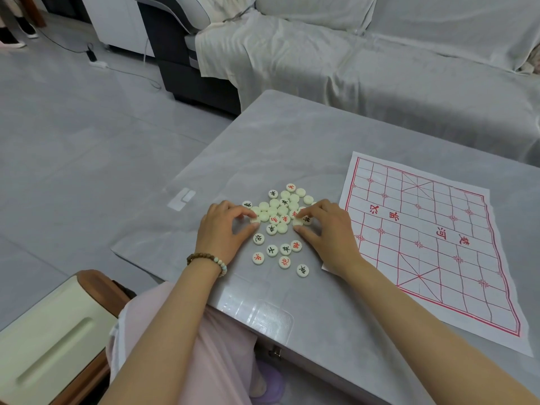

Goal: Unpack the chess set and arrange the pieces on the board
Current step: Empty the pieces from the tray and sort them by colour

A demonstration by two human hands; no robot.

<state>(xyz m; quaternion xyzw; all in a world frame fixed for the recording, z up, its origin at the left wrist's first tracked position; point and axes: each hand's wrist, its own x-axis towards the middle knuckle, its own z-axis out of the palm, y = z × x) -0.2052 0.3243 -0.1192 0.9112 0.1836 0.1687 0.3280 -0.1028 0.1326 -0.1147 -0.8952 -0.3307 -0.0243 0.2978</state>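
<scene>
The left hand (225, 229) curls at the left edge of the pile, thumb and forefinger pinching a round cream disc, the left disc (255, 220), blank side up. The right hand (328, 229) mirrors it on the pile's right side, thumb and forefinger pinching the right disc (298, 221); its knuckles hide a few pieces behind it. A bracelet (208, 260) of brown wooden beads and some pale ones circles the left wrist.

The pieces (280, 207) are flat, smooth, ivory-coloured rounds lying between the hands on the desk (292, 141), bunched and touching further out, spread apart nearer the body. Many show a blank face; others bear red or black characters, mostly too small to read.

The board (423, 244) lies just right of the pile with no pieces on it: a thin, white, creased sheet printed with a red grid and red characters, its edges slightly curled. Its near left corner is covered by the right forearm.

The desk is glossy grey with a marbled look, with a clear plastic guard (274, 317) on its near corner. Beyond it, a sofa (380, 68) under wrinkled pale cloth is cut off at the top and right.
</scene>
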